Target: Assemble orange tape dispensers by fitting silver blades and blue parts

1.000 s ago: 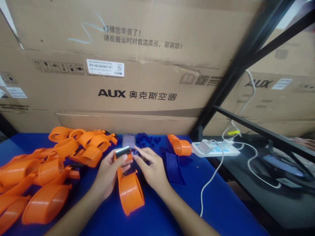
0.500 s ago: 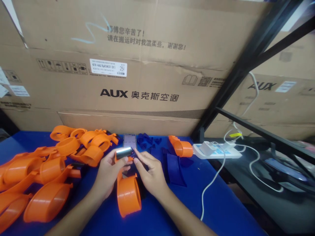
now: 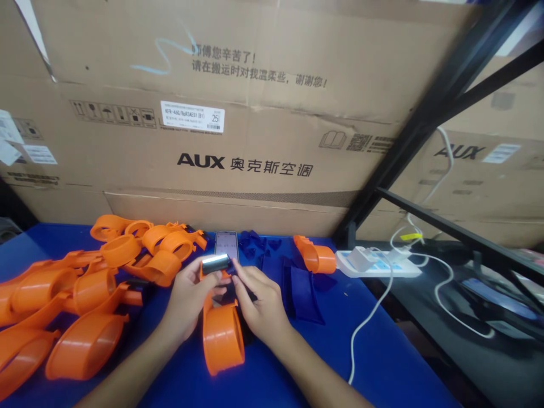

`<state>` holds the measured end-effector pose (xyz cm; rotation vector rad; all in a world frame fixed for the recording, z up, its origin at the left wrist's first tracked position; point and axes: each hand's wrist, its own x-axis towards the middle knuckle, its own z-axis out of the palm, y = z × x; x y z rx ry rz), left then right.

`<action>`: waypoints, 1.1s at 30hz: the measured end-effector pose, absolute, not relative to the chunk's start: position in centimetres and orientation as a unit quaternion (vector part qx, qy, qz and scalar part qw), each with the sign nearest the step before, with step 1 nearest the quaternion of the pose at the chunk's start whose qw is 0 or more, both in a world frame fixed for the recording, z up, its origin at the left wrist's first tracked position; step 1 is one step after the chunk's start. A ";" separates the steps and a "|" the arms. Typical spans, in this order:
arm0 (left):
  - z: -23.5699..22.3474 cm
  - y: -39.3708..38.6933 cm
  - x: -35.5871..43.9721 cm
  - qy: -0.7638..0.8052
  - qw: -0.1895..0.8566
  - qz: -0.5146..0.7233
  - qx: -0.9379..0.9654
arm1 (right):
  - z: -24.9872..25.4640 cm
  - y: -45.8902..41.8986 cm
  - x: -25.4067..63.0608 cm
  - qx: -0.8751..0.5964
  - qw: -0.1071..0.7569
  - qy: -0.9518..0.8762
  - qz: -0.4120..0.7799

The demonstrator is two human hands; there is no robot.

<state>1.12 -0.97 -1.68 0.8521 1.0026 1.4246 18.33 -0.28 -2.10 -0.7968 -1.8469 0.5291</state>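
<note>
A person's left hand closes around the upper end of an orange plastic holder, thumb laid across it just below a shiny silver cylinder, above a blue bench. The holder's broad ring hangs below the fingers, toward the wearer. The right hand brings thumb and forefinger nearly together on a small dark-blue piece at the cylinder's end, its other fingers curled; the exact grip is partly hidden.

At left, a pile of orange holders spreads across the bench. Just beyond the hands lies a phone, its screen lit, beside a cluster of small blue parts. To the right are a flat blue part, another orange holder and a white power strip. A large cardboard carton marked "AUX" stands behind.
</note>
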 end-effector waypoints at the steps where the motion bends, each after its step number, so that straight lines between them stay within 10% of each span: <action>1: -1.7 -1.0 1.1 0.426 0.566 0.605 0.363 | -2.2 -0.3 18.3 -0.330 0.502 -0.771 0.210; 19: -1.4 -1.4 1.5 0.414 0.590 0.603 0.342 | -2.4 -0.5 18.6 -0.310 0.449 -0.835 0.075; 27: 0.7 -2.3 1.5 0.410 0.649 0.558 0.316 | -0.5 -0.6 18.9 -0.340 0.546 -0.685 0.341; 33: 0.8 -3.2 1.6 0.346 0.714 0.515 0.324 | 0.3 0.0 19.5 -0.227 0.438 -0.627 0.603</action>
